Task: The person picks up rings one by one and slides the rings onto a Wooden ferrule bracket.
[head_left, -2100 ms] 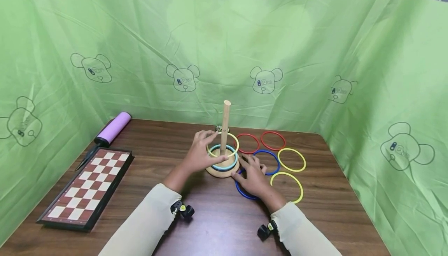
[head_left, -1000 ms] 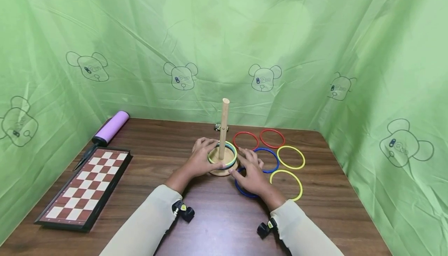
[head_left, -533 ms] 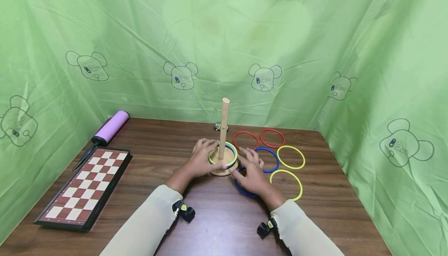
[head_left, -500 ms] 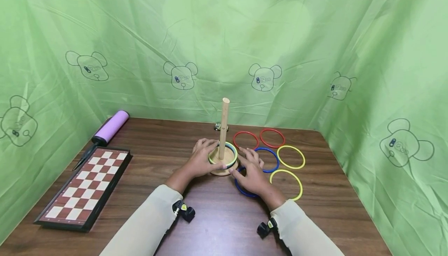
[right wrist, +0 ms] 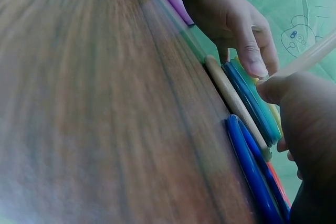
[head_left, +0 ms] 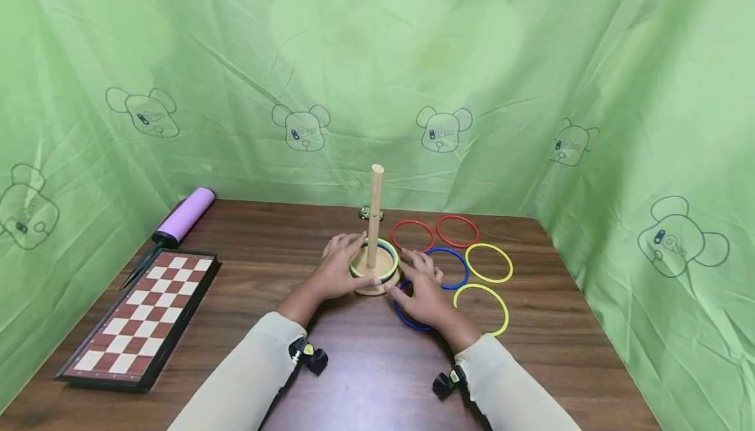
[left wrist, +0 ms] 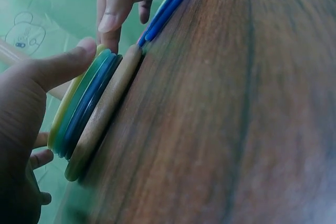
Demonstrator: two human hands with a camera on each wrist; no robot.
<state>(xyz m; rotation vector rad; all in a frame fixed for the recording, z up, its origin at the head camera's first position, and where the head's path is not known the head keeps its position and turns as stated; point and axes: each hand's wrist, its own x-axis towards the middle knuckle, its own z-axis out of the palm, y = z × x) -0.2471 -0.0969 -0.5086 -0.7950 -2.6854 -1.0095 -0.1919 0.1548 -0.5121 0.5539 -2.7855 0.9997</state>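
Note:
In the head view, a wooden peg [head_left: 375, 221] rises from a round wooden base [head_left: 371, 291] on the table. A light yellow ring [head_left: 397, 262] encircles it, topping a small stack. The left wrist view shows this stack from the side: a teal ring [left wrist: 83, 90] under the yellow one, then a dark blue ring [left wrist: 80, 123] close over the base. My left hand [head_left: 337, 270] grips the yellow ring, thumb at the near rim and fingers at the far left. At the stack's right side, my right hand [head_left: 426, 292] rests with relaxed, spread fingers by the base's edge.
Right of the stand lie two red rings [head_left: 458, 217], two blue rings [head_left: 451, 249] and two yellow rings [head_left: 489, 245], one blue partly under my right hand. A small toy car [head_left: 366, 213] stands behind the peg. Left are a checkered board [head_left: 147, 313] and a purple cylinder [head_left: 187, 215].
My left hand has lowered the light yellow ring down the peg onto the stack. Over the last second both hands have stayed almost still; the view has shifted slightly.

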